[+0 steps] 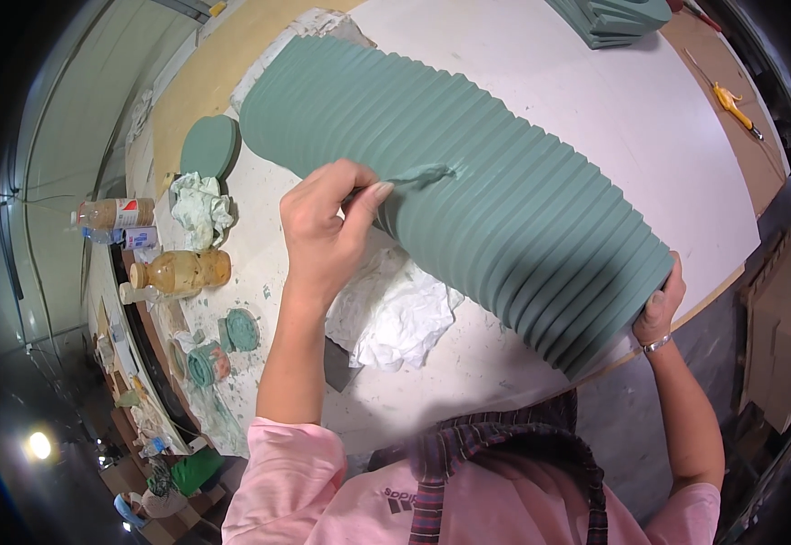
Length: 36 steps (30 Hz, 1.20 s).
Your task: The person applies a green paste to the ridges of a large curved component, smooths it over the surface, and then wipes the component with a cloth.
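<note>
A long green ribbed cylinder-like form (468, 191) lies slantwise across the white table, from far left to near right. My left hand (327, 213) is closed in a pinch over its near side. Between thumb and fingers it holds a thin green-smeared strip (418, 175), whose tip touches a rough, paler spot on the ribs; the strip's exact kind is unclear. My right hand (661, 304) grips the form's near right end, with the thumb showing and most fingers hidden behind it. Crumpled white cloth (395, 313) lies below the form, beside my left forearm.
Left on the table are a green disc (209, 145), a stained rag (200, 211), bottles (182, 271) and a small pot of green paste (241, 330). Far right lie another ribbed green piece (613, 20) and a yellow-handled tool (731, 104). Cardboard boxes (781, 336) stand beyond the right edge.
</note>
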Motion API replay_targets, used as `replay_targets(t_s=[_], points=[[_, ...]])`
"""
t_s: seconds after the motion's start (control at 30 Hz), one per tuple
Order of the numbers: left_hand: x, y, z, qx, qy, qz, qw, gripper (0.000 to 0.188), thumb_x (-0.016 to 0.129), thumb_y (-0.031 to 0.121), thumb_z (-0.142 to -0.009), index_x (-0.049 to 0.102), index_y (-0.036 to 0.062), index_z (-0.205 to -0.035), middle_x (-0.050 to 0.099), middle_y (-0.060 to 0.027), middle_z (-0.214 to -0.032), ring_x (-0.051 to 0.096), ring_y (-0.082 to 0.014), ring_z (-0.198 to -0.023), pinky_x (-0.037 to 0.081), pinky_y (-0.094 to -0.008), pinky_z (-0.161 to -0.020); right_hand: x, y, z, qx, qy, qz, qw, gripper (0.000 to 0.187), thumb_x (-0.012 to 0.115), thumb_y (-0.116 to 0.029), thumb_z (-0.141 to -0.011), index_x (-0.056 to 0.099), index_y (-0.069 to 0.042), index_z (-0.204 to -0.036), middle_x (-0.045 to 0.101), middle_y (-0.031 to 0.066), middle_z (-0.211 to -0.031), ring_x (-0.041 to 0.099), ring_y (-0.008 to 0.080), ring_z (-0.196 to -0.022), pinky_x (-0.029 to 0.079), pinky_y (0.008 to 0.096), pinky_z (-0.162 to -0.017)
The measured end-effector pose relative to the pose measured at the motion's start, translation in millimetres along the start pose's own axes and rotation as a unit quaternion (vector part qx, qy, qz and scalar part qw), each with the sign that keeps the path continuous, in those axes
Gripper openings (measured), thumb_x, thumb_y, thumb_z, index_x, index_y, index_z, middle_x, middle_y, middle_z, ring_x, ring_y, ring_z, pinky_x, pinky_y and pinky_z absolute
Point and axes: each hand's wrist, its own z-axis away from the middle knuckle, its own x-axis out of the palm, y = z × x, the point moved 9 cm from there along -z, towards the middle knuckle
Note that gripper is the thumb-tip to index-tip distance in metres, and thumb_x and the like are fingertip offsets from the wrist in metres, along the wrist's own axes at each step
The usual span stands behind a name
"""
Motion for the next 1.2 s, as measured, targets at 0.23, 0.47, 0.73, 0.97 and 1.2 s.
replay_targets(t_s=[0.23,0.47,0.73,0.97,1.2], points=[[-2,-3,2,0.018,0.022,0.018,0.999,0.011,0.066,-0.001,-0.082,0.058,-0.0031,-0.075,0.058,-0.0038,-0.062,0.054,-0.009,-0.055,0.043,-0.0218,-0.054,2,6,2,0.021,-0.008,0.002,1.0,0.077,0.038,-0.076,-0.081,0.046,0.001,-0.087,0.047,0.0043,-0.069,0.043,0.0121,-0.065,0.037,0.0279,-0.059],[0,-10,-22,-0.022,0.055,0.034,0.998,0.012,0.066,0.003,-0.083,0.059,-0.0021,-0.075,0.056,-0.002,-0.059,0.051,-0.0068,-0.054,0.04,-0.0213,-0.052,0,7,2,0.031,0.008,0.006,0.999,0.079,0.037,-0.079,-0.078,0.044,0.0,-0.085,0.044,0.0029,-0.068,0.04,0.0112,-0.065,0.034,0.0275,-0.057],[24,-3,-71,0.005,0.042,0.006,0.999,0.014,0.068,0.006,-0.081,0.059,-0.0018,-0.075,0.054,-0.0043,-0.056,0.047,-0.0084,-0.051,0.038,-0.0235,-0.05,0,6,3,0.026,-0.007,-0.006,1.0,0.075,0.04,-0.075,-0.081,0.045,0.0,-0.085,0.049,0.0056,-0.067,0.047,0.0135,-0.063,0.04,0.0288,-0.057],[30,4,-87,0.037,0.041,-0.059,0.997,0.013,0.07,0.006,-0.08,0.06,-0.0013,-0.077,0.055,-0.0102,-0.058,0.049,-0.0137,-0.051,0.042,-0.0268,-0.052,1,1,0,0.02,-0.012,-0.012,1.0,0.073,0.041,-0.073,-0.082,0.044,0.0,-0.084,0.052,0.007,-0.07,0.049,0.0148,-0.063,0.041,0.0294,-0.058],[36,11,-89,0.059,0.034,-0.086,0.994,0.013,0.07,0.005,-0.079,0.059,-0.0014,-0.077,0.056,-0.0092,-0.059,0.049,-0.0129,-0.052,0.042,-0.0265,-0.052,2,2,-1,0.021,-0.014,-0.009,1.0,0.073,0.039,-0.073,-0.083,0.045,0.0,-0.085,0.052,0.0081,-0.07,0.051,0.0158,-0.063,0.042,0.0295,-0.058]])
